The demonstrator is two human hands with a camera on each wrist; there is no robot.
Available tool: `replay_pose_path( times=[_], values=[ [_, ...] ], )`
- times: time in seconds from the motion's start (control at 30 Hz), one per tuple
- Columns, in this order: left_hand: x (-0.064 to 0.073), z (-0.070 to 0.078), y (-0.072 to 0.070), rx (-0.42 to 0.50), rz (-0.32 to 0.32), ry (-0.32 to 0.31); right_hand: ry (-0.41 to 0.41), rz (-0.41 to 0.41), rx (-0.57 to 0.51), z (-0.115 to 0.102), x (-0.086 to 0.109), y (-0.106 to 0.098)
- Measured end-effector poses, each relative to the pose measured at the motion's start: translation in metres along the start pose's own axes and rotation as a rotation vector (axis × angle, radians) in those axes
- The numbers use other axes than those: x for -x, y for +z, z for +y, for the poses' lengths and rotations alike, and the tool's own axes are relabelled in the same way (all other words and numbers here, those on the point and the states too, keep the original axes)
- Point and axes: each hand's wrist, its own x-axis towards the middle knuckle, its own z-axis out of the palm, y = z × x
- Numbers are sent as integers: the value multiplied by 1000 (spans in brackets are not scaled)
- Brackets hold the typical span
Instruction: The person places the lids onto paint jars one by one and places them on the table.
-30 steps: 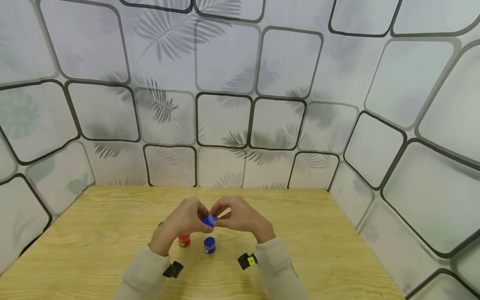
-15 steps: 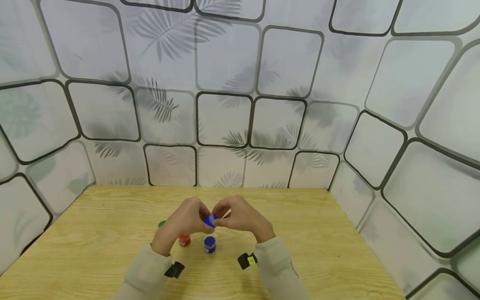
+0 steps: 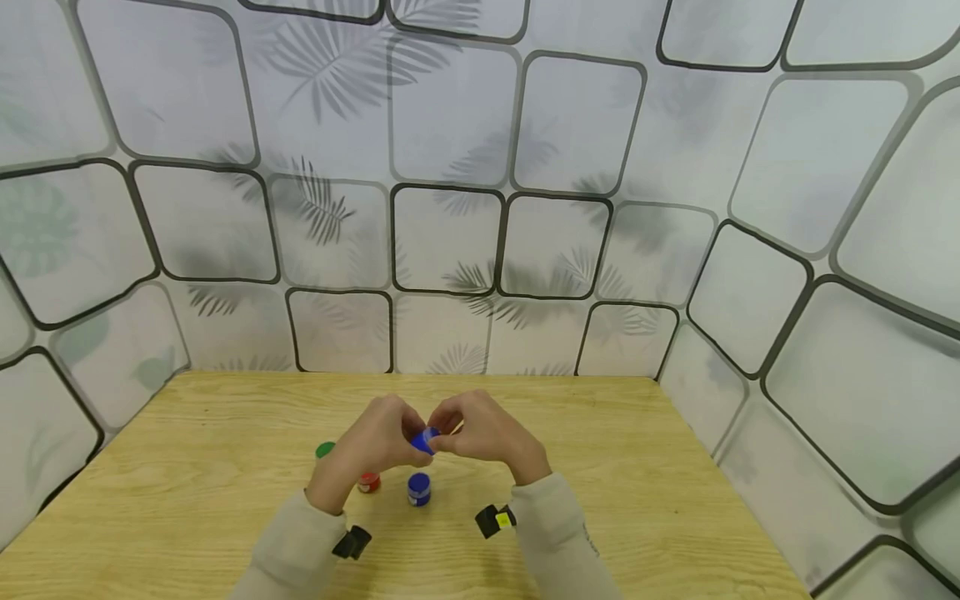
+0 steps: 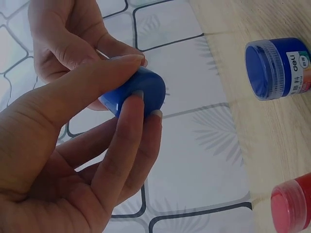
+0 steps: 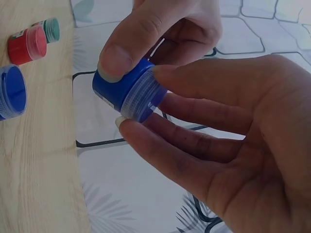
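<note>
Both hands meet over the table around a small blue paint jar (image 3: 423,442), held tilted. My left hand (image 3: 381,437) grips its blue body (image 5: 112,90), thumb on one side and fingers on the other. The clear ridged lid (image 5: 144,94) is pinched by the thumb and fingers of my right hand (image 3: 483,429), and it sits on the jar's mouth. From the left wrist view, the smooth bottom of the jar (image 4: 154,90) shows between the left fingertips, while the lid is hidden.
A second blue paint jar (image 3: 419,489) stands on the wooden table (image 3: 600,483) just below the hands. A red jar (image 3: 369,482) and a green jar (image 3: 325,450) stand to its left, partly behind the left forearm. A patterned curtain (image 3: 450,242) surrounds the table's far side.
Both hands have shifted very slightly right with the jar still between them. More of the green jar shows beside the left forearm. The standing jars stay in place.
</note>
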Motion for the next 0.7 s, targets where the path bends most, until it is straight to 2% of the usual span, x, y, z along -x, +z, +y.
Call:
replay_pose_path(
  times=[0.2, 0.37, 0.5, 0.6, 0.7],
  values=[
    [0, -2, 1, -44, -9, -15, 15, -26, 57, -2, -2, 4],
    [1, -6, 0, -65, 24, -73, 89, -55, 116, -3, 0, 2],
    [1, -9, -2, -76, 58, -115, 139, -135, 96, -3, 3, -1],
    [0, -11, -3, -85, 62, -137, 129, -207, 64, -3, 3, -2],
    [-2, -14, -2, -86, 55, -157, 116, -245, 52, -3, 3, -2]
  ],
)
